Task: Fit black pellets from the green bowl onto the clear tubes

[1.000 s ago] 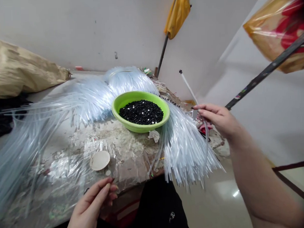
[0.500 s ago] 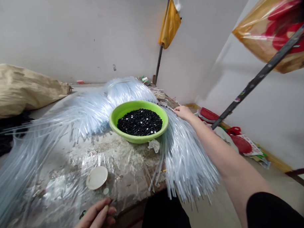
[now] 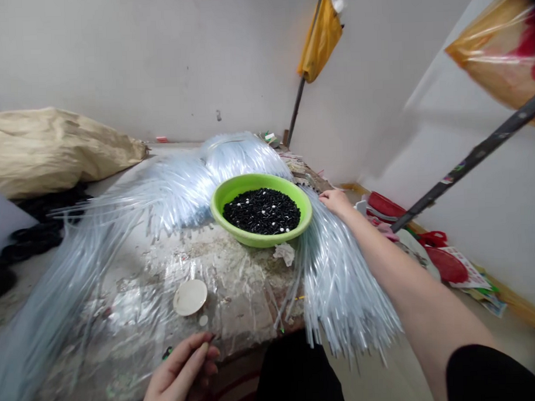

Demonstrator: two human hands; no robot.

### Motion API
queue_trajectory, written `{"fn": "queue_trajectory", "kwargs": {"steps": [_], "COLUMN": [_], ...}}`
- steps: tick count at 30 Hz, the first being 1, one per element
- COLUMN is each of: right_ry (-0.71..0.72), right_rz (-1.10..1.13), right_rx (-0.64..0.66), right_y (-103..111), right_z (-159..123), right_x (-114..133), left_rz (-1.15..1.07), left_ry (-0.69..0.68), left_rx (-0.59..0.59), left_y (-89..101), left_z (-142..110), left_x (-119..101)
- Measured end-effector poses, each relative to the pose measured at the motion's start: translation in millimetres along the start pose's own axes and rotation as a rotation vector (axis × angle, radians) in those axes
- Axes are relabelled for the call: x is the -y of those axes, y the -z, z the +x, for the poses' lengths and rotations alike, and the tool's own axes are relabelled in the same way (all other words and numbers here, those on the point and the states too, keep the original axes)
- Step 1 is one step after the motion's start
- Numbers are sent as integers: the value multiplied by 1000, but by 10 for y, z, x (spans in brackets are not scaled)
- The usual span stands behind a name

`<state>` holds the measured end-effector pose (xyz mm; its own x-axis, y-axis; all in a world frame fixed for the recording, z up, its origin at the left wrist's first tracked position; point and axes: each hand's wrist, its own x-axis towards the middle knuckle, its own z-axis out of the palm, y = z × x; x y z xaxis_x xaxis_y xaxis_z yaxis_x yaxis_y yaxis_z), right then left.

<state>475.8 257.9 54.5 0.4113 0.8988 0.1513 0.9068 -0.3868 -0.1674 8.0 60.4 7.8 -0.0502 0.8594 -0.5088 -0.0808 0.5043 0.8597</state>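
Left hand point(image 3: 181, 370): at near edge of desk point(image 3: 237, 283), with grip of thumb and forefinger pinched on small dark piece point(image 3: 212, 337), too small to identify. Right hand point(image 3: 338, 202): reaches past green basin point(image 3: 246, 238) to far, dark-tipped ends of right bundle of clear tubes point(image 3: 335, 274); fingers drawn together there, with no way to tell whether grip holds a tube. Right bundle: lies along right side of basin, fans toward viewer and overhangs near edge of desk. Basin: stands upright, partly filled with short black pieces point(image 3: 263, 212) and a few white bits among them. Just in front: crumpled white scrap point(image 3: 284, 253). Nearer left hand: shallow white dish point(image 3: 191, 297), with small pale disc point(image 3: 204, 320) just beside. Behind and left of basin: rear bundle of tubes point(image 3: 248, 154) and left bundle of tubes point(image 3: 177, 192). Far left: beige sack point(image 3: 50, 149), beyond black heap point(image 3: 36, 232).
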Motion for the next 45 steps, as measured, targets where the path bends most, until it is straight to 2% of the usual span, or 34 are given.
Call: {"fn": "queue_trajectory", "kwargs": {"steps": [3, 6, 11, 13, 16, 18, 19, 21, 23, 25, 28, 32, 36, 45], "right_ry": [17, 31, 117, 209, 407, 540, 591, 683, 727, 748, 775, 789, 778, 783], "right_rz": [-11, -16, 28, 115, 283, 369, 411, 494, 540, 561, 594, 631, 661, 698], "right_rx": [-2, -24, -156, -250, -323, -286, -247, -174, -76, 16, 84, 120, 148, 209], "right_y": [33, 146, 439, 539, 621, 619, 601, 537, 453, 371, 281, 215, 162, 118], "right_z": [-83, -165, -412, -639, -1136, -1510, -1689, -1999, -2228, -2381, -2513, -2623, -2716, -2773], "right_x": [46, 89, 320, 490, 762, 909, 967, 1054, 1110, 1144, 1164, 1168, 1196, 1344], "left_rz": [-6, -27, 75, 181, 472, 754, 894, 1175, 1285, 1357, 1478, 1606, 1682, 1701], "left_ry": [-15, -78, -177, -274, -541, -704, -734, -717, -684, -660, -616, -568, -503, -449], "left_rx": [30, 1, 3, -66, -253, -355, -386, -479, -536, -548, -505, -424, -425, -512], "left_y": [33, 99, 304, 440, 711, 914, 1011, 1181, 1306, 1389, 1461, 1489, 1457, 1394], "left_z": [-6, -9, 29, 86, 231, 359, 429, 578, 737, 905, 1157, 1432, 1595, 1649], "left_x": [-26, -23, -97, -157, -266, -354, -404, -513, -629, -737, -859, -929, -915, -789]}}
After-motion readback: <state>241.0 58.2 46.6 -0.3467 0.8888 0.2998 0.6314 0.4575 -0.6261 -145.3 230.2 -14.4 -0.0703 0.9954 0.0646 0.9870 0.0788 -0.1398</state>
